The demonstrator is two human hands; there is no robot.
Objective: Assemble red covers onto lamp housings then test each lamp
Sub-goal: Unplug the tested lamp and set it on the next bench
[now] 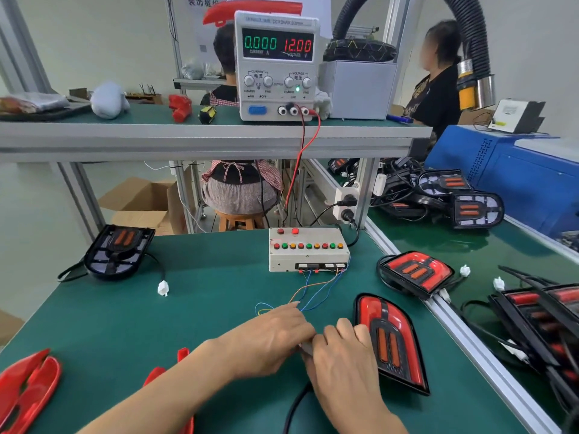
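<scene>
A lamp (pixel 391 339) with its red cover on lies on the green table (pixel 203 292), just right of both hands. The left hand (pixel 269 336) and right hand (pixel 341 355) meet, fingers pinching a small plug (pixel 305 348). Thin wires (pixel 313 289) run to the button box (pixel 308 253). Loose red covers (pixel 28 386) lie far left.

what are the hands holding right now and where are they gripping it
Both hands meet over a small connector. The left hand and right hand pinch it at their fingertips; which part each grips is hidden.
</scene>
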